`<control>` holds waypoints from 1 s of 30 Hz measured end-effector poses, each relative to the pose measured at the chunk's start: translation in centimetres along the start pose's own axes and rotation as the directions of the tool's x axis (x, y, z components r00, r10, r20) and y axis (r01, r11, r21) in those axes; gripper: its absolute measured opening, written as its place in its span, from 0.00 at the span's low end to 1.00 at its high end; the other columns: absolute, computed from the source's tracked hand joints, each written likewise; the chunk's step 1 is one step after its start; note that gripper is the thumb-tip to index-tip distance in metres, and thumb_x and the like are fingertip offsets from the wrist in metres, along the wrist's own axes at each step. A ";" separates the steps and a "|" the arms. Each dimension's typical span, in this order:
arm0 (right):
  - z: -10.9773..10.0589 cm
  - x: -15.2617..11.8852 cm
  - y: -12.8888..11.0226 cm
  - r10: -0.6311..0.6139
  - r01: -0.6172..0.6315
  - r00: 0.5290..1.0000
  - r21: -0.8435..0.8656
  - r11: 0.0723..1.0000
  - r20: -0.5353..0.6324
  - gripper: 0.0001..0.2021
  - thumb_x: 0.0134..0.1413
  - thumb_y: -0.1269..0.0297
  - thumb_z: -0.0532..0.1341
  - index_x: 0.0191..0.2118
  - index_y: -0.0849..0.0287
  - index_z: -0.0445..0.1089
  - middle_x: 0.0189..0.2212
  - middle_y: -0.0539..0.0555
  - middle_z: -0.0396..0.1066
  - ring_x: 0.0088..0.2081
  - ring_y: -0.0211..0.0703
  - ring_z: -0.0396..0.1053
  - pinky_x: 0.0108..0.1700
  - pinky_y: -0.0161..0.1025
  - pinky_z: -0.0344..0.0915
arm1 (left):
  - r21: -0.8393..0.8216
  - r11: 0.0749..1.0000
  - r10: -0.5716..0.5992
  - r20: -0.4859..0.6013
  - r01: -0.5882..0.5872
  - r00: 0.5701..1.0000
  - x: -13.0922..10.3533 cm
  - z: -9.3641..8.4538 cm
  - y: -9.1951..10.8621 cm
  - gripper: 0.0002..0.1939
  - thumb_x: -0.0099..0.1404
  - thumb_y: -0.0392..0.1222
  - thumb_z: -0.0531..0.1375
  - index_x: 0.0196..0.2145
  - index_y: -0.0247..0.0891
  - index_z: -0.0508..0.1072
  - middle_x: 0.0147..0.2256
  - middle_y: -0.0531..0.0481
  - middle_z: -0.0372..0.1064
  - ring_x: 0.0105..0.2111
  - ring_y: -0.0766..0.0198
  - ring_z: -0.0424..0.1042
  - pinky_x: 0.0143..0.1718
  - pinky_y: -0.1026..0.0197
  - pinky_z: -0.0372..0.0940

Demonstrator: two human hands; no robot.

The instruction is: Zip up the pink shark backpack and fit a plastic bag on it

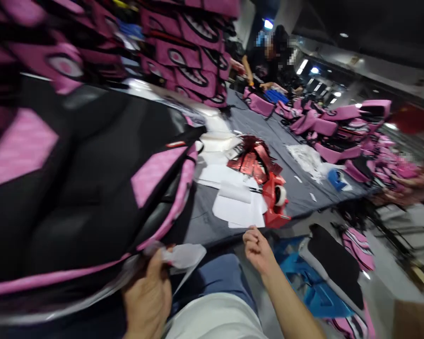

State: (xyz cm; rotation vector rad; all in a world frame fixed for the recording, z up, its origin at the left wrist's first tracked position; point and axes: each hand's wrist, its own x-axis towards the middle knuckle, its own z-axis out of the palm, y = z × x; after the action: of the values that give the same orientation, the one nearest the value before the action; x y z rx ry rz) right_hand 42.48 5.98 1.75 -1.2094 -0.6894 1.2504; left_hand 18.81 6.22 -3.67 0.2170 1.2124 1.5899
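Note:
A large black bag with pink trim (92, 155) lies on the table at the left, and clear plastic (102, 296) shows along its near edge. My left hand (148, 292) is closed on a bunched end of this plastic bag at the bag's near right corner. My right hand (257, 249) is closed, with curled fingers, just off the table's front edge; whatever it may hold cannot be made out. Just beyond it are white paper sheets (242, 205) and a red tape dispenser (273, 200) with a roll in it. Crumpled red foil-like strips (252, 160) lie behind those.
Pink bags are stacked high (187, 52) at the back. More pink bags (335, 122) cover the far right of the dark table (212, 221), where a co-worker (268, 61) stands. A blue plastic stool (304, 282) with a black cushion (332, 263) sits at the lower right.

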 end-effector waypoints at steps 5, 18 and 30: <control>9.7 -0.6 -0.9 0.165 0.025 0.721 -0.264 0.964 0.672 0.21 0.61 0.44 0.64 0.30 0.55 0.62 0.18 0.41 0.52 0.20 0.32 0.45 0.21 0.29 0.48 | -0.141 0.988 0.056 -0.035 -0.060 0.998 -0.5 1.7 0.9 0.25 0.42 0.54 0.77 0.33 0.40 0.74 0.32 0.55 0.76 0.32 0.64 0.74 0.43 0.59 0.72; 15.8 2.8 0.6 -0.132 0.908 0.238 -0.269 -0.320 0.962 0.09 0.68 0.66 0.60 0.34 0.55 0.71 0.25 0.47 0.71 0.26 0.35 0.66 0.26 0.36 0.48 | -0.182 0.969 0.177 0.026 -0.169 0.984 -0.2 1.2 0.6 0.28 0.45 0.57 0.76 0.40 0.40 0.77 0.42 0.47 0.78 0.46 0.54 0.75 0.56 0.53 0.66; 15.4 3.0 -1.0 0.114 0.770 0.544 -0.548 0.327 0.831 0.09 0.64 0.73 0.55 0.38 0.57 0.72 0.29 0.48 0.76 0.30 0.37 0.71 0.33 0.31 0.60 | -0.281 0.959 0.035 -0.035 -0.044 0.999 0.1 1.2 1.0 0.28 0.42 0.53 0.78 0.40 0.44 0.78 0.43 0.52 0.79 0.48 0.58 0.74 0.64 0.48 0.60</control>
State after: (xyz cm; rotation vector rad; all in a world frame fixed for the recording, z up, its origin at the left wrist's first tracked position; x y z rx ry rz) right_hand 29.49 13.56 6.40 -1.1136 -2.4878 0.8568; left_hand 18.97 7.09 -2.37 0.0338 0.9937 1.7847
